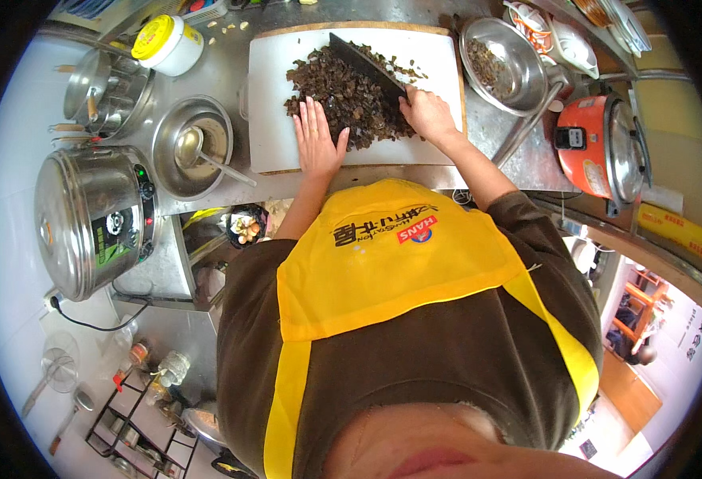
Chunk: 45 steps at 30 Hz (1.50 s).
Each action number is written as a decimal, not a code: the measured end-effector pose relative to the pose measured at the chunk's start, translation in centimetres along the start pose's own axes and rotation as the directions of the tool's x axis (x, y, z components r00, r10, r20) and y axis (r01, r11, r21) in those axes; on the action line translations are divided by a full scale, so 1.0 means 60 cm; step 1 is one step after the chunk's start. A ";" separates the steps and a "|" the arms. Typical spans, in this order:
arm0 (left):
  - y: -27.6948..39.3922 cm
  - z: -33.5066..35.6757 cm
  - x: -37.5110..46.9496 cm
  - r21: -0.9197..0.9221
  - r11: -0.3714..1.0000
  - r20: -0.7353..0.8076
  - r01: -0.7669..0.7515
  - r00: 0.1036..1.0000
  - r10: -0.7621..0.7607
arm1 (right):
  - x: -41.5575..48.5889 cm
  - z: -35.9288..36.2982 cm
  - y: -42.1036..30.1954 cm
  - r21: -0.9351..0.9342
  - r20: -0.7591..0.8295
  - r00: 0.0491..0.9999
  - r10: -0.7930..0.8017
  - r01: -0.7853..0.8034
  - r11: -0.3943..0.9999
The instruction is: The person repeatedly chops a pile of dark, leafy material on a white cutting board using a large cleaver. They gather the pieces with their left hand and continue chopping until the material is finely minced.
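A heap of dark brown chopped food [339, 84], its kind unclear, lies on a white cutting board [273, 138]. My right hand [428, 114] is closed around the handle end of a cleaver with a wide dark blade [366, 64]. The blade slants up and left across the heap. On the heap's lower left edge my left hand [319, 135] rests flat, palm down, fingers slightly apart, holding nothing. A steel bowl [533, 90] with some chopped bits in it stands right of the board. Left of the board is another steel bowl [162, 149] with a ladle [225, 167] in it.
A white tub with a yellow lid [154, 37] stands at the back left, near a few pale bits. A large steel pot [87, 221] is at the left. An orange-red rice cooker [590, 146] stands at the right, below stacked white dishes [572, 48]. A person [632, 341] is far off, lower right.
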State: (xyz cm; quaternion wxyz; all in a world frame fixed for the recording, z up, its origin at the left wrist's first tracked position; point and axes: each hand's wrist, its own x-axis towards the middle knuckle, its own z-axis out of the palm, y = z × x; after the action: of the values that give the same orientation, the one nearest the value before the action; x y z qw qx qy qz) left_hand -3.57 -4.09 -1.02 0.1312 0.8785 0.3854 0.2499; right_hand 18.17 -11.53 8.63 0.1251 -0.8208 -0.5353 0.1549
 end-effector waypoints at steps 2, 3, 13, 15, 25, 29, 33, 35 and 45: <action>-0.002 -0.001 -0.002 0.036 0.999 0.014 0.015 1.000 -0.016 | 0.002 -0.021 -0.019 0.059 0.015 0.999 0.038 -0.039 0.998; -0.001 0.000 -0.001 0.025 1.000 0.007 0.012 1.000 -0.012 | -0.002 -0.017 -0.021 0.051 0.000 1.000 0.032 -0.032 0.998; 0.002 -0.001 0.002 -0.021 1.000 -0.024 -0.016 1.000 0.015 | -0.033 0.023 -0.024 0.033 0.006 0.996 -0.087 0.086 0.996; 0.001 -0.002 0.001 -0.023 1.000 -0.023 -0.017 1.000 0.016 | -0.031 0.039 -0.013 -0.011 0.023 0.992 -0.125 0.126 0.992; -0.001 -0.001 -0.001 -0.018 1.000 -0.007 -0.004 1.000 0.004 | -0.010 -0.002 -0.027 0.083 0.120 0.988 -0.096 0.086 0.993; 0.001 -0.001 0.001 -0.031 0.999 -0.027 -0.010 1.000 0.009 | 0.028 -0.032 0.013 0.074 -0.091 0.995 -0.036 0.043 0.996; 0.000 0.000 0.001 -0.020 1.000 -0.012 -0.013 1.000 0.013 | 0.072 -0.036 0.030 -0.107 -0.107 0.994 -0.021 0.009 0.994; -0.001 0.003 0.004 -0.021 1.000 -0.005 -0.021 1.000 0.021 | 0.075 -0.002 0.051 -0.113 -0.089 0.995 -0.036 0.026 0.993; 0.001 -0.003 0.000 -0.045 0.999 -0.027 -0.016 1.000 0.014 | -0.024 0.016 -0.029 -0.030 0.056 0.995 -0.088 0.090 0.995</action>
State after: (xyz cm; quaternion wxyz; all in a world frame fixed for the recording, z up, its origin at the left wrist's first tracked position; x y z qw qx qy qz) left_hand -3.62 -4.13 -0.81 0.1440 0.8748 0.3748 0.2710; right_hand 15.80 -12.12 8.54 0.1038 -0.7935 -0.5771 0.1627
